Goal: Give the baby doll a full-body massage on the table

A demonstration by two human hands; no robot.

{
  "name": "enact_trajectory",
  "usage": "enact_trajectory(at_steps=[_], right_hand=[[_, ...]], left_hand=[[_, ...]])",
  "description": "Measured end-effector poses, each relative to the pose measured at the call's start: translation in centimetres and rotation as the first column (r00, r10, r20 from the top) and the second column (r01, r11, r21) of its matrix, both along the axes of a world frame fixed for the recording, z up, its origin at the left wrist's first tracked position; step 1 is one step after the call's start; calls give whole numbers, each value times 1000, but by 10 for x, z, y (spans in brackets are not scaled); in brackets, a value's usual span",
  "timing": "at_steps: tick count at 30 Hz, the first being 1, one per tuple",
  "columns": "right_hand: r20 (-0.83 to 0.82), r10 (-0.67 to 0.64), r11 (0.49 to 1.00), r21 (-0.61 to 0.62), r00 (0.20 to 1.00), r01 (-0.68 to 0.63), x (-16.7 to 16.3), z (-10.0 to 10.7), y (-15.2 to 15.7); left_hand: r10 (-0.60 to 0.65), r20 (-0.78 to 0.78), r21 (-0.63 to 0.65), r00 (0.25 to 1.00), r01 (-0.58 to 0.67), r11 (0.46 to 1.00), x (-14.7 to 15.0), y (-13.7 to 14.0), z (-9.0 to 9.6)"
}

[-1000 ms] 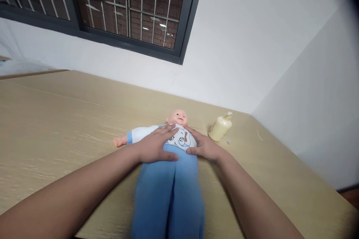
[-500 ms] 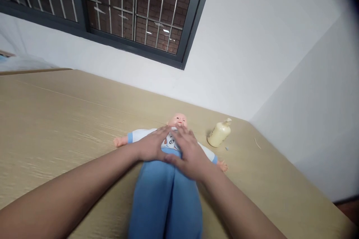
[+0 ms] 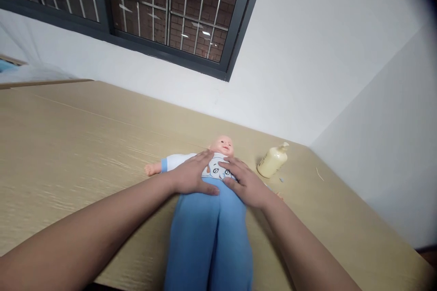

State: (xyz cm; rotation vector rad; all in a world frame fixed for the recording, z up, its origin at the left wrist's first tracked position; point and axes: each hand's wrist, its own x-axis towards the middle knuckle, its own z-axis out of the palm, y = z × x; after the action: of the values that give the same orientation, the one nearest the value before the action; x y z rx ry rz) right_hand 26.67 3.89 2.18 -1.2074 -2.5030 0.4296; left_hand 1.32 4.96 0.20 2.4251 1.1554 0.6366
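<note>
A baby doll lies on its back on the wooden table. It wears a white top with a cartoon face, blue cuffs, and blue trousers. My left hand rests flat on the left side of the doll's chest, fingers stretched toward its neck, thumb over the waistband. On the right side of the chest lies my right hand, its fingers spread over the top and its wrist covering most of the doll's arm on that side. Both hands are open and grip nothing.
A cream pump bottle stands right of the doll, with a small bluish bit beside it. A thin pale strand lies farther right on the table. Behind rise a white wall and a barred window.
My right hand has slid right, away from my left hand, uncovering more of the printed face. The doll's right-side arm is now mostly hidden. The view has shifted slightly.
</note>
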Motion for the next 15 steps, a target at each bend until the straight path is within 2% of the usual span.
enact_trajectory(at_steps=[4, 7, 11, 15], right_hand=[[-46, -32, 999, 7, 998, 32, 8, -6, 6], [-99, -40, 998, -54, 994, 35, 12, -9, 10], [-171, -33, 988, -156, 985, 6, 20, -11, 18], [-119, -55, 980, -199, 991, 31, 27, -11, 23]], left_hand=[[-12, -1, -54, 1000, 12, 998, 0, -3, 6], [13, 4, -71, 1000, -13, 997, 0, -3, 7], [-21, 46, -47, 999, 23, 999, -2, -2, 9], [12, -28, -110, 1000, -15, 994, -11, 5, 9]])
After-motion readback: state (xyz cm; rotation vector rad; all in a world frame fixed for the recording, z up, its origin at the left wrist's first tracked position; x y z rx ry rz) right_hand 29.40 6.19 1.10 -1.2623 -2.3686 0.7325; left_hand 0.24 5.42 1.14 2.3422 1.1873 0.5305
